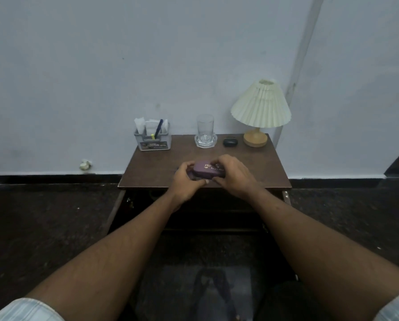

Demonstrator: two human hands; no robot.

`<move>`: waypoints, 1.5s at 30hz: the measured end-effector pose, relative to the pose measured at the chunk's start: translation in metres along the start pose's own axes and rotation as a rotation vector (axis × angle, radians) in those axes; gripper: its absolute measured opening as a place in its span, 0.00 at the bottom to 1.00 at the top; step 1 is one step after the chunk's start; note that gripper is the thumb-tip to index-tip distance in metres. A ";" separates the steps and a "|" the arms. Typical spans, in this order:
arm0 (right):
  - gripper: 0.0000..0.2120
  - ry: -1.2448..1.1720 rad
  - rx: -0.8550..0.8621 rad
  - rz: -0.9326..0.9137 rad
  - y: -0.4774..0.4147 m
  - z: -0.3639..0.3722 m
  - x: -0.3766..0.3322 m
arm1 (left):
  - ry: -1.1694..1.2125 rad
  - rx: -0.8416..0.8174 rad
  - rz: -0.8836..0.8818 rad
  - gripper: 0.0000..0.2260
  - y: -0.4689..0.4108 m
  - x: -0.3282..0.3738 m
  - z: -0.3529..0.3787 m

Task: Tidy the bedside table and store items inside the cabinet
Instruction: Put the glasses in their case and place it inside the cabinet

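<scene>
Head view: left hand (pixel 186 179) and right hand (pixel 231 176) both grip purple case (pixel 206 171) at bedside table (pixel 252 165) front edge.

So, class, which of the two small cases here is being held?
The purple case, gripped by the left hand and right hand at the front; the black case lies untouched between glass and lamp.

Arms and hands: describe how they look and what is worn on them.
The left hand and right hand are ungloved. Forearms are uncovered; no watch or band shows at either wrist. The left sleeve and right sleeve are short, of pale checked cloth.
</scene>
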State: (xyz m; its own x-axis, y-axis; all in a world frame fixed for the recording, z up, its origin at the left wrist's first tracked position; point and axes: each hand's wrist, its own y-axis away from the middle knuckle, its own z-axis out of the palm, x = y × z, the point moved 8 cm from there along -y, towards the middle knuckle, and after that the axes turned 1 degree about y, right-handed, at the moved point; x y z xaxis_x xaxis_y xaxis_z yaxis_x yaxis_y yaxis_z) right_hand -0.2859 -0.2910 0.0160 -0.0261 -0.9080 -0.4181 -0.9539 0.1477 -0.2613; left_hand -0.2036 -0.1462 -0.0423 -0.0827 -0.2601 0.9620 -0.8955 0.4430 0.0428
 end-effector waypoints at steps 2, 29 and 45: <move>0.23 -0.023 0.003 -0.022 0.004 0.005 -0.017 | 0.010 0.025 -0.003 0.34 0.013 -0.002 -0.018; 0.21 -0.089 -0.275 -0.158 0.021 0.081 -0.057 | 0.297 0.029 -0.128 0.30 0.056 -0.092 -0.049; 0.05 -0.157 -0.138 0.072 -0.021 0.066 -0.026 | 0.329 -0.142 -0.127 0.52 0.057 -0.088 -0.034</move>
State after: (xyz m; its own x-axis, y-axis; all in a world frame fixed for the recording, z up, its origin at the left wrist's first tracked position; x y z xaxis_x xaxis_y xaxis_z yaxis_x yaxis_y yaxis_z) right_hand -0.2457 -0.2450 -0.0254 -0.0588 -0.8235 -0.5643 -0.9835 0.1447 -0.1086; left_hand -0.2322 -0.0686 -0.1155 0.1906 -0.0416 0.9808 -0.8182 0.5453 0.1821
